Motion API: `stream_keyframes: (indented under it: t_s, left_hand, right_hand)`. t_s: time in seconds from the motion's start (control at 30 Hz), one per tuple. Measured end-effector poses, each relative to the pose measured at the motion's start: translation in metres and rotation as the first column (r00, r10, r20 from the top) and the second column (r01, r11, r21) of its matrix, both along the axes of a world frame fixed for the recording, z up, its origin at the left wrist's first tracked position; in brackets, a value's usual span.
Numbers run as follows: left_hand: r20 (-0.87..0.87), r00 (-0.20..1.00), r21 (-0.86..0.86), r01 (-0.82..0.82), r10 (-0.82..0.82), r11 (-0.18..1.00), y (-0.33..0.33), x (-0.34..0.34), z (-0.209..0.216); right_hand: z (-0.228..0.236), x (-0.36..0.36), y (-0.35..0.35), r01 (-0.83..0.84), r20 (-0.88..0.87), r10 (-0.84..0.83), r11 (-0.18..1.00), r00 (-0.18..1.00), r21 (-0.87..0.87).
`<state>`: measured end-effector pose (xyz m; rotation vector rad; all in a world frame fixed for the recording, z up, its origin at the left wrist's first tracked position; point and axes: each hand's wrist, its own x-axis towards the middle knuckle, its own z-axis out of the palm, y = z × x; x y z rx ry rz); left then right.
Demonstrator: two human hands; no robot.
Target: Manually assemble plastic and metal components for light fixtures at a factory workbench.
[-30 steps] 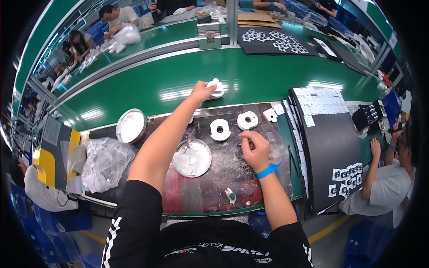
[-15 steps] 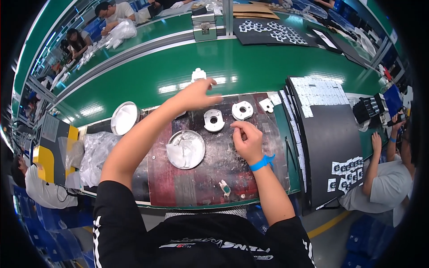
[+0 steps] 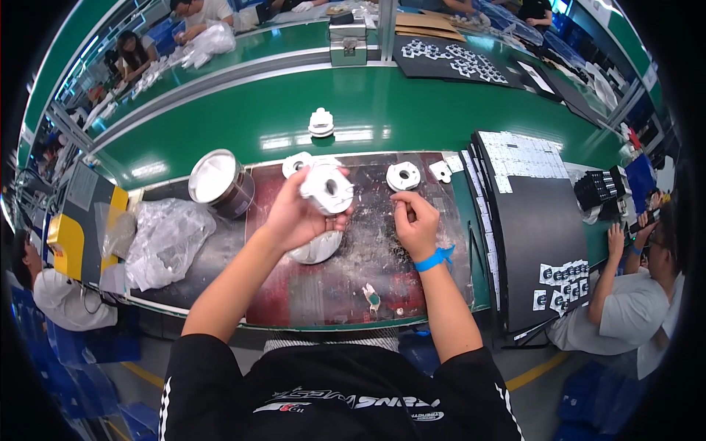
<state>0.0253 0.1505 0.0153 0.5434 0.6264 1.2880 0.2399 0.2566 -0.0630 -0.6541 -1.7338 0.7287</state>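
Note:
A white round plastic part with a central hole [image 3: 318, 188] is raised over the mat, tilted, in the grip of my left hand [image 3: 288, 214]. Under that hand lies a shallow round dish of white material [image 3: 318, 250], partly covered. My right hand [image 3: 418, 229] is closed, thumb against curled fingers; anything between them is hidden. Just beyond its fingertips sits a similar white round part [image 3: 395, 181], apart from the hand. Behind the left hand another white round part [image 3: 296, 162] shows partly. A stacked white part [image 3: 321, 123] stands farther off on the green tabletop.
An open can [image 3: 212, 176] and a clear plastic bag [image 3: 168, 242] are on the left, beside a yellow and grey machine [image 3: 77, 229]. Black boards [image 3: 548, 220] are stacked on the right, with a small white plate [image 3: 441, 172] nearby. A co-worker [image 3: 625, 294] sits beyond them.
My left hand has drawn back from the far side and now holds a white round part. The one in the middle of the mat is gone from there. My right hand stays closed.

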Motion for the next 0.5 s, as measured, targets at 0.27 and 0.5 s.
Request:
stream_keyframes:
  t_s: [0.27, 0.5]
  left_hand:
    - [0.633, 0.762, -0.103, -0.091, 0.136, 0.990, -0.090, 0.027, -0.016]
    - [0.367, 0.804, -0.195, -0.426, 0.468, 0.884, -0.119, 0.063, -0.022]
  right_hand:
    - [-0.005, -0.002, 0.002, -0.001, 0.060, 0.007, 0.996, 0.998, -0.092]
    - [0.041, 0.009, -0.107, -0.262, -0.149, 0.219, 0.874, 0.964, -0.409]
